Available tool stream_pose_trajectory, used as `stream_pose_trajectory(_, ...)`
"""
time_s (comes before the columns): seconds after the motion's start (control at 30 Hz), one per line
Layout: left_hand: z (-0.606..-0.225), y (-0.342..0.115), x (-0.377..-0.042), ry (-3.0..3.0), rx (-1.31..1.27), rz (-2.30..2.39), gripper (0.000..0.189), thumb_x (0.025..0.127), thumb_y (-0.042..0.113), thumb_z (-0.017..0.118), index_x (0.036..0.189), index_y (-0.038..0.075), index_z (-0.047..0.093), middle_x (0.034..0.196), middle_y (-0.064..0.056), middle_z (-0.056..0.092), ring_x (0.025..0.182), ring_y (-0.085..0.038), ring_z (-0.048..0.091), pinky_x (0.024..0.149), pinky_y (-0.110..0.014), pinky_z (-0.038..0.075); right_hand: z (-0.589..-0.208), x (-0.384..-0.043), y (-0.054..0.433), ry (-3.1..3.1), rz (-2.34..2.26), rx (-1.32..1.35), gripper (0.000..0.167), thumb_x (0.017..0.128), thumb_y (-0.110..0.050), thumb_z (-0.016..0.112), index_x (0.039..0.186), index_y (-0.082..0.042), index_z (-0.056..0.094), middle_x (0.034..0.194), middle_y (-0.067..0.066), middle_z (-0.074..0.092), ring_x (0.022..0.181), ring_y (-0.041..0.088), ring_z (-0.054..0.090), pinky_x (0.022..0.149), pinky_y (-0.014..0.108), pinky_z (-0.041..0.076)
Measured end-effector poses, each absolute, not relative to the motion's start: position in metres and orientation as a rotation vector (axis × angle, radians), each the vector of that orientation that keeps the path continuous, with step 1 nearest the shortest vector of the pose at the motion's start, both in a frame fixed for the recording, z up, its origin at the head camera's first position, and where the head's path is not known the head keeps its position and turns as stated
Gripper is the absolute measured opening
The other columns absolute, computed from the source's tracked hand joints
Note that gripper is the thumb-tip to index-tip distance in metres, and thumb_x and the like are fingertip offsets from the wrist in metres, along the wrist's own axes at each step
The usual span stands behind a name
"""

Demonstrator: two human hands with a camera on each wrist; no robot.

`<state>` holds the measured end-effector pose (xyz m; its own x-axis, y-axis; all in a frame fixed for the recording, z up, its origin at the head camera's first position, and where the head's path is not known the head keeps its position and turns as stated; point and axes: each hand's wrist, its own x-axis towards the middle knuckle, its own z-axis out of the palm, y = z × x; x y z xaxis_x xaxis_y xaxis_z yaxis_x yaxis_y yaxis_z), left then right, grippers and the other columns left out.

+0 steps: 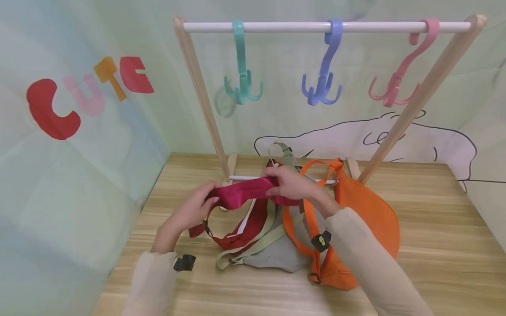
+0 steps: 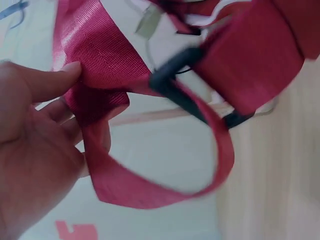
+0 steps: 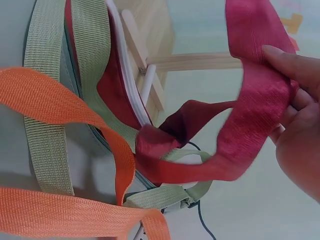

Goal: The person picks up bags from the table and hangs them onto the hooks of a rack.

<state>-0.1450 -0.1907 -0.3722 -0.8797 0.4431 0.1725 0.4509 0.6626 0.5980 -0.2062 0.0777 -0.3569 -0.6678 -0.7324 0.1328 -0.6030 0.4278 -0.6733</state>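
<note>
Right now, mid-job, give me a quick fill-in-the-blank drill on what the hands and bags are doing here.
1. Both the left hand and the right hand hold the strap of the ____ bag.
2. The rail carries ____ plastic hooks.
3. The hook nearest the rack's right leg is ____.
4. The orange bag lies on the ____.

Missing words: red; three; pink; table

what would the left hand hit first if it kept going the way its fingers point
Probably the right hand. The left hand points rightward along the red strap both hands hold, so the strap leads it there. Beyond that lies the orange bag; depth is unclear.
</note>
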Motion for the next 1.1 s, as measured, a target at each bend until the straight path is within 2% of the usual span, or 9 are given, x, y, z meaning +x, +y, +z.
stream_pose_trajectory(0.23,-0.396,-0.180,-0.145,-2.827,-0.829,-1.075,0.020,0.087,-0.007,0.054,0.106,-0.002,0.054,0.098,-0.011,0.056,0.088,-0.022,0.054,0.076,-0.039,0.046,-0.357,-0.205,0.078,2.467,-1.119,-1.138,0.016,0.077,-0.002,0.070,0.089,-0.004,0.060,0.074,-0.002,0.053,0.073,0.017,0.047,0.065,0.028,0.040)
stream_pose_trajectory(0.4,-0.404,-0.173,-0.146,-2.796,-0.805,-1.071,0.018,0.084,-0.003,0.061,0.101,-0.002,0.055,0.087,-0.007,0.055,0.077,-0.019,0.051,0.068,-0.035,0.045,-0.362,-0.206,0.078,2.417,-1.182,-1.057,0.018,0.078,-0.003,0.071,0.092,-0.003,0.059,0.079,0.000,0.059,0.077,0.018,0.050,0.068,0.029,0.043)
stream_pose_trajectory(0.53,-0.406,-0.170,-0.147,-2.806,-0.743,-1.078,0.015,0.085,-0.001,0.061,0.099,-0.001,0.056,0.082,-0.006,0.054,0.070,-0.017,0.049,0.062,-0.031,0.043,-0.363,-0.208,0.079,2.373,-1.260,-1.049,0.023,0.078,-0.002,0.070,0.096,-0.001,0.057,0.085,0.003,0.064,0.078,0.017,0.054,0.071,0.030,0.045)
stream_pose_trajectory(0.8,-0.376,-0.173,-0.150,-2.775,-0.776,-1.100,0.017,0.087,-0.002,0.057,0.104,-0.005,0.055,0.089,-0.012,0.059,0.078,-0.021,0.055,0.068,-0.035,0.047,-0.347,-0.211,0.088,2.377,-1.228,-1.016,0.027,0.077,-0.003,0.072,0.100,-0.003,0.058,0.087,0.005,0.063,0.077,0.018,0.055,0.070,0.031,0.047)
stream_pose_trajectory(0.97,-0.354,-0.176,-0.155,-2.791,-0.792,-1.045,0.012,0.088,-0.001,0.056,0.100,-0.004,0.055,0.084,-0.010,0.058,0.072,-0.019,0.052,0.065,-0.033,0.045,-0.335,-0.214,0.094,2.415,-1.146,-1.038,0.035,0.077,-0.006,0.073,0.108,-0.003,0.058,0.091,0.005,0.063,0.080,0.019,0.055,0.070,0.031,0.047)
stream_pose_trajectory(1.1,-0.343,-0.178,-0.158,-2.788,-0.789,-1.039,0.013,0.089,0.000,0.055,0.101,-0.003,0.055,0.084,-0.009,0.058,0.073,-0.020,0.052,0.066,-0.034,0.044,-0.330,-0.216,0.099,2.447,-1.126,-1.083,0.037,0.075,-0.006,0.074,0.108,-0.003,0.058,0.091,0.004,0.060,0.083,0.019,0.053,0.071,0.031,0.046)
